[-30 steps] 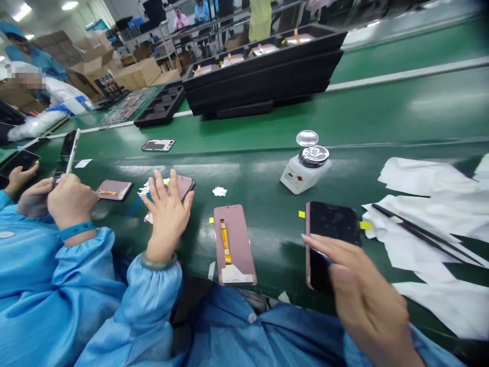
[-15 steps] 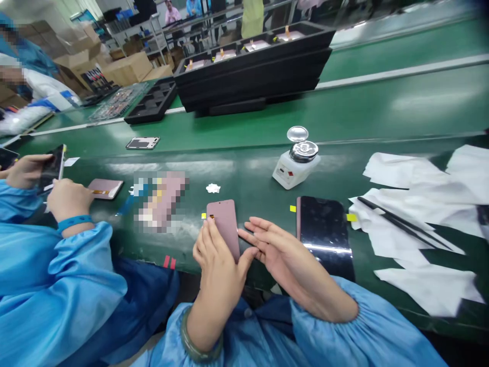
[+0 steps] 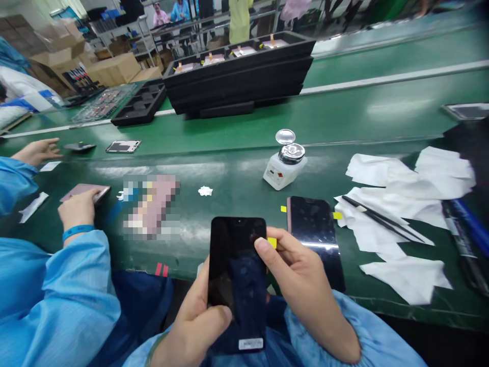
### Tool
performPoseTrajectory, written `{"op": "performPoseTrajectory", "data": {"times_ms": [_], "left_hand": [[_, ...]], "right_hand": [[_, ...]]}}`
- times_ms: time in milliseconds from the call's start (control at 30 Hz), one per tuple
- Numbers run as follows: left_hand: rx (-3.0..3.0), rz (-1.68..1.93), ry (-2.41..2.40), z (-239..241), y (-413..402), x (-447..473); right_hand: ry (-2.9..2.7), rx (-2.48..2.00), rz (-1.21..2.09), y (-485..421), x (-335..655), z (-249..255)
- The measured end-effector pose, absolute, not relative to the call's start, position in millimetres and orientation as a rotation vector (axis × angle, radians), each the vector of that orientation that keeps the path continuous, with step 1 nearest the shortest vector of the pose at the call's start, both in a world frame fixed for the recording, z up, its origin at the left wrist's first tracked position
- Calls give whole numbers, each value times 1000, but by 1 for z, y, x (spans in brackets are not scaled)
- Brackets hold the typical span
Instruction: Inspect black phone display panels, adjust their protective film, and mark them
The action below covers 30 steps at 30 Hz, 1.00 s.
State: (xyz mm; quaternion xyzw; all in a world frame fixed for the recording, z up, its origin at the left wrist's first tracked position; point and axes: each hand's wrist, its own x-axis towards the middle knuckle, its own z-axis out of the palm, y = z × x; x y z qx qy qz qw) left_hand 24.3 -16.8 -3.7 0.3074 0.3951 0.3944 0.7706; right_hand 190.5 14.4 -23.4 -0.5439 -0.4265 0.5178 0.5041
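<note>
I hold a phone screen panel (image 3: 237, 275) with its black glass side up, just over the near edge of the green belt (image 3: 237, 173). My left hand (image 3: 194, 318) grips its lower left edge, thumb lying on the glass. My right hand (image 3: 301, 285) clasps its right edge, thumb tip on the glass by a small yellow tab (image 3: 272, 242). A second black-faced panel (image 3: 314, 239) lies flat on the belt just to the right of my right hand.
A white dispenser bottle with a metal top (image 3: 284, 163) stands behind the panels. White wipes (image 3: 397, 204) and a black stick (image 3: 378, 216) lie to the right. A co-worker in blue (image 3: 57, 275) works on the left over a pink panel (image 3: 84, 192). Black trays (image 3: 237, 81) are stacked at the back.
The pink-backed panel has been lifted off the belt and turned over, black glass now up, in both my hands. The co-worker has put a phone down and reached left.
</note>
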Motion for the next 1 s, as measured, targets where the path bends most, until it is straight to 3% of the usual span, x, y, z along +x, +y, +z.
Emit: {"op": "performPoseTrajectory", "data": {"times_ms": [200, 533, 1000], "left_hand": [[558, 922, 764, -7, -7, 31], [489, 831, 671, -15, -9, 33], [285, 757, 718, -10, -9, 34]], "right_hand": [[-1580, -1157, 921, 6, 198, -8], [-1676, -1088, 429, -13, 196, -25], [-1840, -936, 732, -10, 217, -33]]}}
